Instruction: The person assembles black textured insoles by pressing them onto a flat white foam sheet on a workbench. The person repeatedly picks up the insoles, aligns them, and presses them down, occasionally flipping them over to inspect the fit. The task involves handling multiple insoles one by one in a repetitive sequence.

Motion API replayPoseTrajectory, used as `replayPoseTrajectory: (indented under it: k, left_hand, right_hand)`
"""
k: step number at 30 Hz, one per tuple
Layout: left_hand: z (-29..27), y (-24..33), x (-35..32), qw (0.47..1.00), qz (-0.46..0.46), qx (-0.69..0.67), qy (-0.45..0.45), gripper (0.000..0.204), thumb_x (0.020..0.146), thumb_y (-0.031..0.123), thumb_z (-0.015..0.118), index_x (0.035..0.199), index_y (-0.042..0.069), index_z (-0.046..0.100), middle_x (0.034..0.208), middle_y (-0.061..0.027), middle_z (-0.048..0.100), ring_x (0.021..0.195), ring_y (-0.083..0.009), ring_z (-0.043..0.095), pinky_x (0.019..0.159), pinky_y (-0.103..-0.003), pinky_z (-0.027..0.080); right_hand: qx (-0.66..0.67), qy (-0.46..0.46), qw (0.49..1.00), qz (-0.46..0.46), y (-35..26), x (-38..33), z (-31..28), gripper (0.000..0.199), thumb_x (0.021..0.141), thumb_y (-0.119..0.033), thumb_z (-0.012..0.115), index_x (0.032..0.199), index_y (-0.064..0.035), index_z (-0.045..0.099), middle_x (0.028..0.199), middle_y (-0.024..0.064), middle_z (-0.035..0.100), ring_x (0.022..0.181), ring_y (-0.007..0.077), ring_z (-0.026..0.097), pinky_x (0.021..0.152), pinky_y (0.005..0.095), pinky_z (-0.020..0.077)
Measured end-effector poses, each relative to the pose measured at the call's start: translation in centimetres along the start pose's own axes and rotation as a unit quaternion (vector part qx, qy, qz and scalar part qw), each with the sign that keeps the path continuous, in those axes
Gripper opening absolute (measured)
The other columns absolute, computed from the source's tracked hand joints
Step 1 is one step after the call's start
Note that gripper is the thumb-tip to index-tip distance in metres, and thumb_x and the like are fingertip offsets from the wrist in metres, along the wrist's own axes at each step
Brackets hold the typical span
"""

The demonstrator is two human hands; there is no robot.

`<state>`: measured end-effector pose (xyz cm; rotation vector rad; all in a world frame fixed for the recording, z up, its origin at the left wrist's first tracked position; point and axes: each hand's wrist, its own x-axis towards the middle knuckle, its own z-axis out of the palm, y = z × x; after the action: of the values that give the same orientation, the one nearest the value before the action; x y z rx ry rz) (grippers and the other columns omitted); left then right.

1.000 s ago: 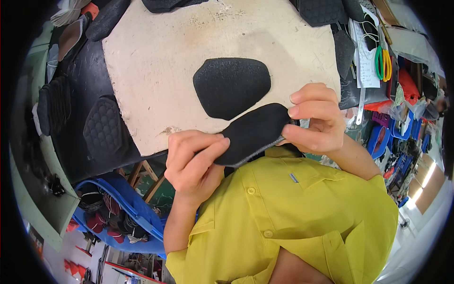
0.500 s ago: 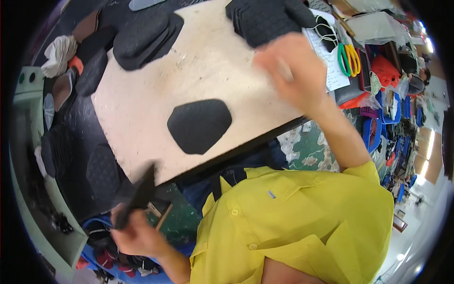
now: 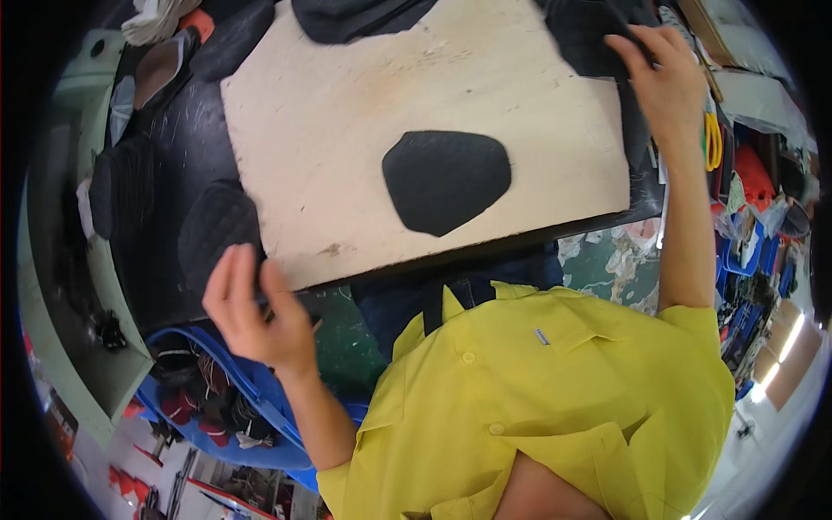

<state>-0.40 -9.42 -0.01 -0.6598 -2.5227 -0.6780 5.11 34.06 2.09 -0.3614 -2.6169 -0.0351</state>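
A black padded fabric piece (image 3: pixel 446 182) with cut corners lies flat on the pale board (image 3: pixel 347 173), touched by neither hand. My left hand (image 3: pixel 264 316) is over the table's near left edge with its fingers apart and nothing in them. Just beyond its fingertips is a black quilted piece (image 3: pixel 221 230). At the far right my right hand (image 3: pixel 667 82) reaches over a pile of black quilted pieces (image 3: pixel 589 39). Its thumb and fingers close on the edge of a black piece there; part of the grip is hidden.
More black pieces (image 3: pixel 360 17) lie at the board's far edge, and a stack (image 3: pixel 121 186) stands at the left. A blue tub (image 3: pixel 251 407) with dark bundles sits below the table's left corner. Yellow-handled scissors (image 3: pixel 713 139) show beside my right forearm.
The black piece in my left hand is out of it, and the fingers have spread. My right hand has moved out to the far right pile. The whole view has shifted.
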Motion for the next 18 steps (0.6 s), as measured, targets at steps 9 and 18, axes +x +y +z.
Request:
replayPoseTrajectory:
  k: [9,18]
  left_hand:
    - [2.7,3.7,-1.8,0.979,0.068,-0.181,-0.069,0.022,0.073,-0.008,0.075,0.094,0.0,0.071,0.093,-0.0118,0.069,0.088,-0.0305,0.065,0.077,-0.036,0.053]
    - [4.1,5.3,-2.9,0.967,0.117,-0.218,-0.065,0.025,0.066,-0.003,0.076,0.09,0.002,0.072,0.087,-0.0073,0.068,0.081,-0.025,0.064,0.067,-0.034,0.049]
  right_hand:
    - [0.125,-0.124,0.983,0.046,2.7,1.4,1.3,0.026,0.094,-0.025,0.066,0.11,-0.0056,0.071,0.098,0.0054,0.074,0.085,0.0135,0.068,0.077,0.0242,0.0501]
    - [-0.041,0.039,0.995,0.083,-0.4,0.8,-1.1,0.028,0.098,-0.038,0.059,0.099,-0.0111,0.065,0.087,0.0111,0.07,0.078,0.0347,0.066,0.066,0.0406,0.0512]
